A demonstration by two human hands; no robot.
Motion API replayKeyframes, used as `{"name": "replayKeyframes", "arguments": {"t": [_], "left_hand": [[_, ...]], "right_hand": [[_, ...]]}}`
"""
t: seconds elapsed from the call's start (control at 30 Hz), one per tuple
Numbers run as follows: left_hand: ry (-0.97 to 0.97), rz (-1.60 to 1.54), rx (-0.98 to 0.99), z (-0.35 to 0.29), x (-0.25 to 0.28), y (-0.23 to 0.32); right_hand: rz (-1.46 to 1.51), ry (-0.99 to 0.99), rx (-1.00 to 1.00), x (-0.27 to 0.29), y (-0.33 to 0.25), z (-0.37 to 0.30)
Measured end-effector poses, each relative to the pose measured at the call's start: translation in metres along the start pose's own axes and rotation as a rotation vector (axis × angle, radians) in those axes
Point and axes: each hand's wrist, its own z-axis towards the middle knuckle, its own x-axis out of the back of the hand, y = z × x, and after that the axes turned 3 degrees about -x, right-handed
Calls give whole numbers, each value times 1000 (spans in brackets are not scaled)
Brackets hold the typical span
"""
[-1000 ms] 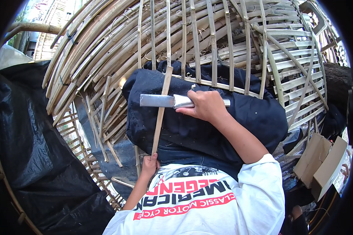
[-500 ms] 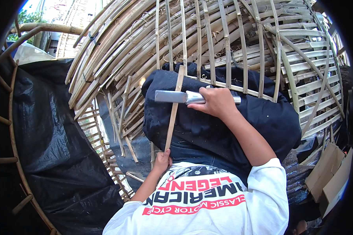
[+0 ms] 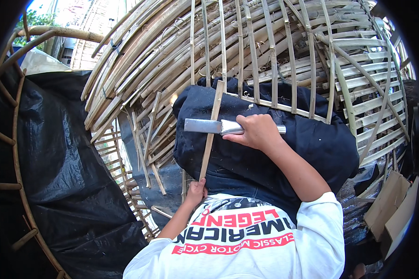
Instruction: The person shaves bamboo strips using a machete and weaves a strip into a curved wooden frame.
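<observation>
On the left, a black plastic sheet (image 3: pixel 70 162) is hanging beside bundled bamboo slats (image 3: pixel 139 60), and the left hand (image 3: pixel 197 189) is gripping the lower end of a flat bamboo strip (image 3: pixel 207 154), which is slanting up over the dark cloth (image 3: pixel 260 169) on the lap. Well apart from it, the right hand (image 3: pixel 257 131) is clasping the metal handle of a broad-bladed knife (image 3: pixel 202 126), whose blade is crossing over the strip's upper half. Farther right, a bamboo lattice (image 3: pixel 379 100) is curving above folded cardboard (image 3: pixel 387 199).

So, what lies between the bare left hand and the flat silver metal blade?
In the head view, a stretch of pale, narrow bamboo strip runs from the left hand to the blade, above dark cloth.
</observation>
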Motion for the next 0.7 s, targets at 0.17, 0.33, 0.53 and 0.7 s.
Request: {"name": "replayKeyframes", "arguments": {"t": [0.17, 0.33, 0.53, 0.7], "left_hand": [[-38, -6, 71, -3, 4, 6], [-35, -29, 63, 0, 4, 11], [-45, -9, 37, 1, 8, 6], [-61, -24, 35, 4, 9, 8]], "right_hand": [[78, 151, -263, 13, 25, 16], [469, 102, -294, 10, 7, -2], [782, 63, -238, 25, 2, -4], [873, 128, -144, 18, 3, -10]]}}
